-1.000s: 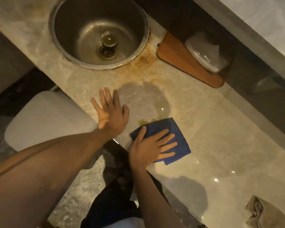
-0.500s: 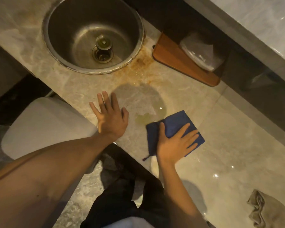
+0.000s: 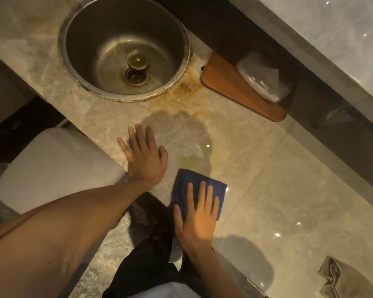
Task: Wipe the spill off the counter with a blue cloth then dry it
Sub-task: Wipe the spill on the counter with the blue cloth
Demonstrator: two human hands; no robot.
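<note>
A folded blue cloth [image 3: 186, 181] lies flat on the marble counter [image 3: 267, 179] near its front edge. My right hand [image 3: 197, 220] presses down on the cloth with fingers spread. Just beyond the cloth a yellowish wet spill [image 3: 192, 160] glistens on the stone. My left hand [image 3: 143, 155] rests flat on the counter to the left of the spill, fingers apart, holding nothing.
A round steel sink [image 3: 125, 48] is set in the counter at the back left, with rusty stains [image 3: 181, 93] beside its rim. A wooden board [image 3: 235, 89] with a plastic bag [image 3: 263, 76] lies behind. A crumpled beige cloth [image 3: 345, 280] sits at the front right. A white bin lid [image 3: 52, 168] is below left.
My right hand slid the blue cloth back towards the counter's front edge and to the left, uncovering more of the wet patch. My left hand stayed planted.
</note>
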